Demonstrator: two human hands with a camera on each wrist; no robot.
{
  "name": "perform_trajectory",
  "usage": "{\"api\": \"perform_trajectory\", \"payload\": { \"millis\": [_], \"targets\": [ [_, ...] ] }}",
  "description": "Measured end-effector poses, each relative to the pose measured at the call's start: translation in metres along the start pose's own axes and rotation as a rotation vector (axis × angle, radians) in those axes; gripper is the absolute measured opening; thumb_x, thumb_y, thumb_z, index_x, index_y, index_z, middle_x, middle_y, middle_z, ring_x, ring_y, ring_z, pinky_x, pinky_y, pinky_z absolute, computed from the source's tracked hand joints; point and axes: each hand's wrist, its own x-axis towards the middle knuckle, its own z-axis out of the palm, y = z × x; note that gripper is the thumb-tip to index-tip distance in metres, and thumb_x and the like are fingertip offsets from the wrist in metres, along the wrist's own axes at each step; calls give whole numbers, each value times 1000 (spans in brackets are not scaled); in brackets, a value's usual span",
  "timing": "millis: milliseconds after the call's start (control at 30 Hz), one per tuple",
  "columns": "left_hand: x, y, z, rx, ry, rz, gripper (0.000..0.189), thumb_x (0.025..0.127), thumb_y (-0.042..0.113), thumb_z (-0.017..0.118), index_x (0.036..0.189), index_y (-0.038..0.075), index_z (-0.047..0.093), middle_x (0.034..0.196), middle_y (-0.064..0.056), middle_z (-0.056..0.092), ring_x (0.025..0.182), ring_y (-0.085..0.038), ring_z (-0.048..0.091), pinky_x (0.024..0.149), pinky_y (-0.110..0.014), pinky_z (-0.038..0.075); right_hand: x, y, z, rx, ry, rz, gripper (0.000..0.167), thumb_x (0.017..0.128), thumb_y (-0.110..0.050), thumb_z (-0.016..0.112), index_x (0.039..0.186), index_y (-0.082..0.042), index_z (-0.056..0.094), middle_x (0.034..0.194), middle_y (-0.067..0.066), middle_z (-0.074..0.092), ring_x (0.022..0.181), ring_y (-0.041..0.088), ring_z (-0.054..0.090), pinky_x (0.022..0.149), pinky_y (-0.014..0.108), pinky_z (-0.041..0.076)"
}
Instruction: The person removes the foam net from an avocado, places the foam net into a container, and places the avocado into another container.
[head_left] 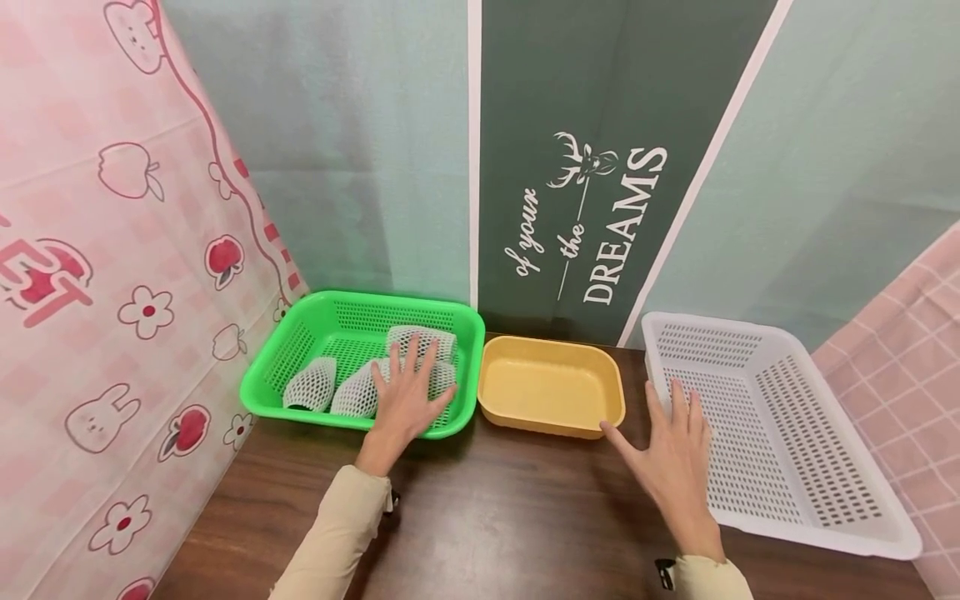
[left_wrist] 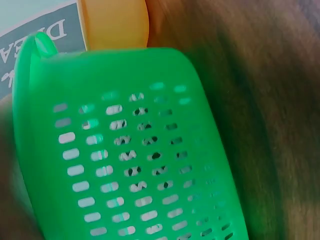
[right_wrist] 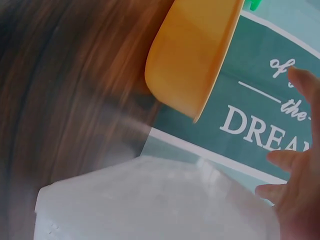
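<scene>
Open to pass low over the tabletop [head_left: 495, 512] between left hand [head_left: 408, 396] and right hand [head_left: 677, 454], up to the tray [head_left: 551, 387]. Free from above into tray and white basket [head_left: 742, 458]; in green basket [head_left: 375, 317], obstructed by netting [head_left: 356, 392]. Blocked behind by backdrop [head_left: 555, 83]. Apparently tight between tray and green basket.

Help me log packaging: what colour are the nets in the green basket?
The nets are white; the head view shows them best.
</scene>
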Motion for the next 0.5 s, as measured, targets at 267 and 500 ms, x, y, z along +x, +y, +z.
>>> {"api": "perform_trajectory", "payload": {
  "millis": [267, 500],
  "targets": [
    [8, -6, -3, 36, -113, -14, 83, 93, 58, 55, 160, 24, 19, 167, -12, 12, 152, -45, 10, 114, -75, 10, -7, 15, -6, -34, -37, 20, 91, 83, -60, 67, 149, -4, 40, 157, 31, 24, 146, 54, 13, 110, 71, 18],
    [12, -11, -3, 37, -179, -9, 84, 93, 56, 57, 160, 23, 19, 167, -13, 13, 152, -44, 10, 116, -72, 8, -10, 28, -16, -43, -126, 39, 89, 86, -61, 64, 148, -3, 39, 154, 33, 28, 144, 56, 15, 107, 73, 18]
  ]
}}
